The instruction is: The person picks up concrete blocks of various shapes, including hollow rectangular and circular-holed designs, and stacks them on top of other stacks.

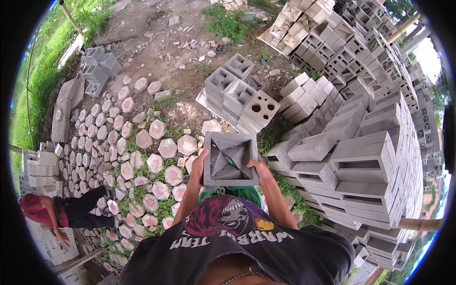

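In front of my waist I hold a square grey concrete vent block (231, 137), its hollow face turned up. Inside its raised rim, sloping faces meet along diagonals, and a small green patch shows near the middle. My left hand (199, 164) grips the left side, its fingers mostly hidden by the block. My right hand (260, 170) clasps the right side, with the thumb over the rim. Just beyond it stands a small cluster of hollow blocks (228, 95), including a block with round holes (260, 108).
Tall stacks of grey hollow blocks (363, 161) rise close on my right. Pale vent blocks (285, 31) are piled farther back. Hexagonal pavers (156, 163) with grass between them cover the ground to my left. A person in a red shirt (35, 209) bends at the far left.
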{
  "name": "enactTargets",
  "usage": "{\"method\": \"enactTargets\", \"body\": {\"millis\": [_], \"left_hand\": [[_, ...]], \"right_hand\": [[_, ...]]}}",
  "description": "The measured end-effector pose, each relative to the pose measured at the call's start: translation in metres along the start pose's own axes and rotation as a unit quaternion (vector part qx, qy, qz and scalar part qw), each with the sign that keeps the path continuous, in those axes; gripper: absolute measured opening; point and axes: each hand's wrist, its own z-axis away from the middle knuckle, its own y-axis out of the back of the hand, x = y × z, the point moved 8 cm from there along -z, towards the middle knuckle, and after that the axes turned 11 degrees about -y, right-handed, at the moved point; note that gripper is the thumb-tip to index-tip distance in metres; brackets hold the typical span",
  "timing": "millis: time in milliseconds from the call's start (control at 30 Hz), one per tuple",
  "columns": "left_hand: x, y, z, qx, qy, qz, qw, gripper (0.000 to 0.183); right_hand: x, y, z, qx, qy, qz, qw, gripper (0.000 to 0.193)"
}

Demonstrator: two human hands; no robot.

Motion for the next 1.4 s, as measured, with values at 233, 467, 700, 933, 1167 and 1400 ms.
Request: {"method": "enactTargets", "body": {"millis": [233,467,700,933,1167,1400], "left_hand": [[0.077,-0.056,-0.113,-0.009,-0.010,-0.060,0.998,0.052],[0.117,-0.115,-0.160,-0.022,0.056,-0.077,0.995,0.051],[0.132,-0.132,-0.231,-0.025,0.037,-0.278,0.960,0.034],[0.147,-0.158,-0.343,-0.119,0.087,-0.446,0.883,0.041],[0.181,-0.219,-0.442,-0.247,-0.047,-0.686,0.683,0.060],[0.155,-0.197,-0.501,-0.336,0.019,-0.754,0.564,0.055]], "right_hand": [[-0.114,-0.021,-0.085,-0.024,0.024,-0.033,0.999,0.080],[-0.191,-0.025,-0.102,-0.007,0.053,-0.032,0.998,0.086],[-0.222,-0.013,-0.136,0.052,0.037,-0.078,0.995,0.085],[-0.266,-0.026,-0.184,0.122,0.041,-0.124,0.984,0.087],[-0.304,-0.036,-0.232,0.228,0.070,-0.140,0.961,0.076],[-0.254,-0.019,-0.312,0.285,0.025,-0.127,0.950,0.060]]}}
